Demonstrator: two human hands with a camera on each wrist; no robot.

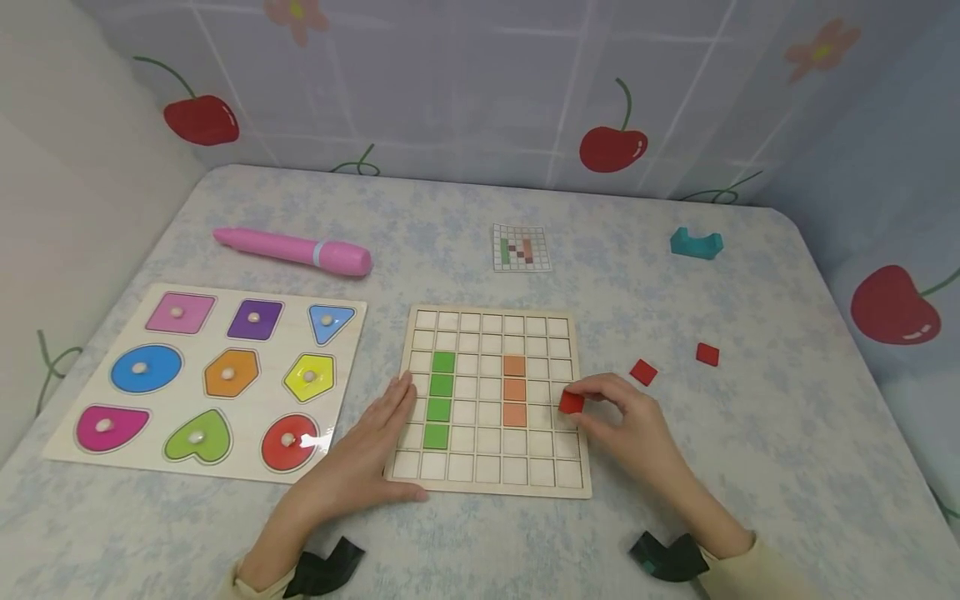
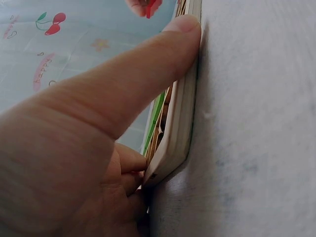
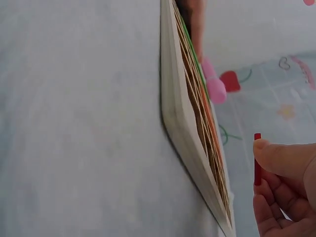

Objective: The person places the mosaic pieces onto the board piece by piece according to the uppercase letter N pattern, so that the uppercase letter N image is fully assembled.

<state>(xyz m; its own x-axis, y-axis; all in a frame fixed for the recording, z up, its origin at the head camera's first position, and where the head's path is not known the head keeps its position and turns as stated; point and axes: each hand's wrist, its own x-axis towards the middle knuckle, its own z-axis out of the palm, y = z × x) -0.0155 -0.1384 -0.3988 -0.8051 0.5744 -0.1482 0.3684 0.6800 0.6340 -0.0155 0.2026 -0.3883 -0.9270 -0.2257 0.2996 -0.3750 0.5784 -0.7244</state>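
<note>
A wooden grid board [image 1: 491, 489] lies flat in the middle of the table, with a column of green tiles [image 1: 440, 386] on its left and several orange tiles [image 1: 514, 390] right of centre. My left hand [image 1: 360, 454] rests along the board's left edge, its straight thumb [image 2: 148, 61] against the front edge. Between thumb and fingers, my right hand [image 1: 630, 425] pinches a red square tile [image 1: 572, 402] over the board's right edge. Seen edge-on in the right wrist view, that red tile [image 3: 257, 160] is held apart from the board [image 3: 173, 94].
Two loose red tiles [image 1: 643, 372] lie right of the board. Behind it is a small pattern card [image 1: 522, 248]. A knobbed shape puzzle [image 1: 255, 392] lies at left, below a pink pen-shaped object [image 1: 292, 250]. A teal piece [image 1: 696, 243] sits at back right.
</note>
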